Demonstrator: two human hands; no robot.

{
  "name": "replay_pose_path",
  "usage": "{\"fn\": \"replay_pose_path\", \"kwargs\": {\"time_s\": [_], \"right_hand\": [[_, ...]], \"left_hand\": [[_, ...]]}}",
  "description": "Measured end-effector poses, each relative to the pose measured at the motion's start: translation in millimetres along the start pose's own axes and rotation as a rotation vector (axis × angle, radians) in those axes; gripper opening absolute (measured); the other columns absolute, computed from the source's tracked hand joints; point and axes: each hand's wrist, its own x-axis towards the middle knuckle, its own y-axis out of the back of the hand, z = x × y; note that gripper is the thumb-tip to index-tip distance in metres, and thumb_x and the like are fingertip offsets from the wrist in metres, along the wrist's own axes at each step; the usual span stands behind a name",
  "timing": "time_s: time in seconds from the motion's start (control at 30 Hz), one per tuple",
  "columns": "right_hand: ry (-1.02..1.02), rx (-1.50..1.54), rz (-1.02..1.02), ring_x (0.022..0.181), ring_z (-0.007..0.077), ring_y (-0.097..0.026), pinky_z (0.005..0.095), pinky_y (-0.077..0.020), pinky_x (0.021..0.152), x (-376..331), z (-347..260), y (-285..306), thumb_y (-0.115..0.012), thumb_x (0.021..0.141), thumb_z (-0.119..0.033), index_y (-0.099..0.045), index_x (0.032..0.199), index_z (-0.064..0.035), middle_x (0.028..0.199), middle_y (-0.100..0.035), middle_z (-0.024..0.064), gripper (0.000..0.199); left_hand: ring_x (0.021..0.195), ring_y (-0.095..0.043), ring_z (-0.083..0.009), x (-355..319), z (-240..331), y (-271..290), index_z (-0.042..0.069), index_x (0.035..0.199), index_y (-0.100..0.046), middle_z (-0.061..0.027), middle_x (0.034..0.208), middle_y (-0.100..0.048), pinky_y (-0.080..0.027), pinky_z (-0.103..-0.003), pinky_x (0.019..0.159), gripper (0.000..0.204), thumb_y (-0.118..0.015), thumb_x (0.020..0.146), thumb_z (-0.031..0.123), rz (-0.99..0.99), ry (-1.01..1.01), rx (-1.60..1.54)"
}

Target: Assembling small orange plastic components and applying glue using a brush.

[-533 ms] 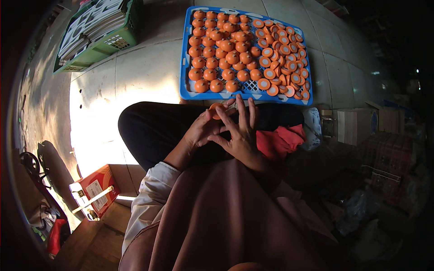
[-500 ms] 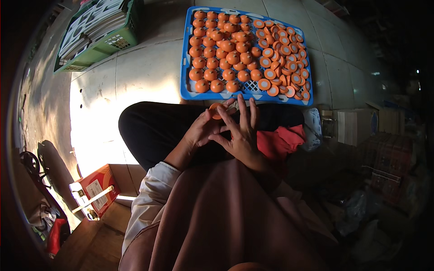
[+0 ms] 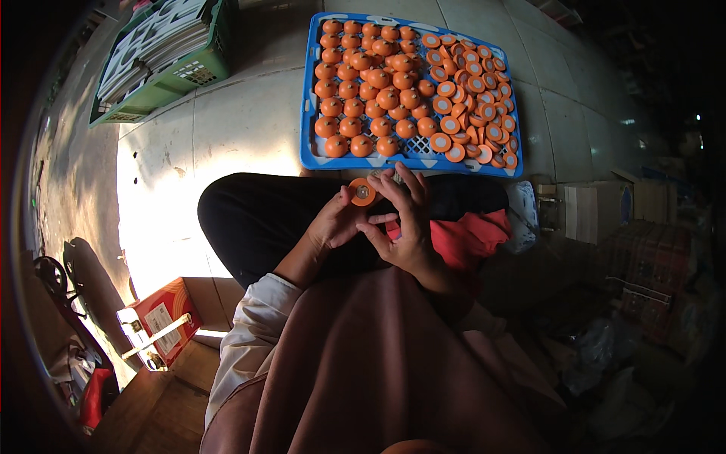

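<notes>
My left hand [image 3: 336, 218] grips a small round orange piece [image 3: 364, 192] between thumb and fingers, its ring-like face with a greyish centre turned up. Close on its right is my right hand [image 3: 404, 219], fingers apart and partly bent; its thumb reaches toward the left fingers. I see nothing plainly held in it. Just beyond my hands lies a blue tray [image 3: 308, 129]. Rows of orange fruit-shaped pieces [image 3: 352, 107] with small stems fill its left part. Loose orange pieces [image 3: 454, 152] with pale round centres are heaped on its right.
A red cloth [image 3: 473, 236] lies by my right leg. At the far left stands a green crate [image 3: 204, 64] of stacked white sheets. A red carton [image 3: 162, 318] is at the lower left, and pale stacked blocks [image 3: 590, 214] are at the right.
The orange piece in my left hand has tipped so its greyish centre faces up. My right fingers have bent and drawn slightly away from its face.
</notes>
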Motion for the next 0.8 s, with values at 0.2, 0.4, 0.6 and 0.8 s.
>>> {"fn": "replay_pose_path", "kwargs": {"time_s": [0.2,0.4,0.6,0.8], "right_hand": [[0.045,0.090,-0.115,0.129,0.0265,-0.028,0.0493,-0.0093,0.104,-9.9,-7.1,0.9,-0.060,0.079,-0.024,-0.034,0.130,-0.0007,0.116,-0.057,0.0098,0.062],[0.019,0.029,-0.100,0.127,0.0258,-0.033,0.0463,-0.0085,0.105,-4.1,-3.9,7.2,-0.055,0.083,-0.022,-0.034,0.127,0.0023,0.117,-0.056,0.0096,0.054],[-0.012,0.118,0.019,0.111,0.0263,-0.047,0.0417,-0.0245,0.102,8.1,-0.9,16.6,-0.071,0.069,-0.012,-0.039,0.124,0.0004,0.106,-0.059,0.0083,0.065],[-0.065,0.136,-0.188,0.104,0.0305,-0.051,0.0377,-0.0435,0.086,23.4,-3.6,5.5,-0.066,0.066,-0.001,-0.030,0.134,-0.0089,0.125,-0.043,0.0153,0.077]], "left_hand": [[0.126,-0.033,-0.0244,1.2,2.2,-0.8,0.005,0.133,-0.032,-0.0050,0.142,-0.025,-0.032,-0.047,0.099,0.078,-0.055,0.078,0.056,-0.032,-0.002,0.041],[0.127,-0.031,-0.0259,1.5,1.7,-5.6,0.005,0.135,-0.028,-0.0099,0.141,-0.027,-0.031,-0.045,0.100,0.083,-0.053,0.076,0.059,0.025,0.003,0.098],[0.115,-0.045,-0.0277,-2.0,-0.4,0.4,0.002,0.131,-0.033,-0.0120,0.131,-0.038,-0.038,-0.047,0.095,0.078,-0.056,0.078,0.054,0.069,0.010,0.058],[0.108,-0.051,-0.0246,-5.0,-6.6,14.4,0.001,0.123,-0.042,-0.0114,0.117,-0.050,-0.042,-0.045,0.091,0.065,-0.057,0.080,0.048,0.149,0.073,0.139]]}}
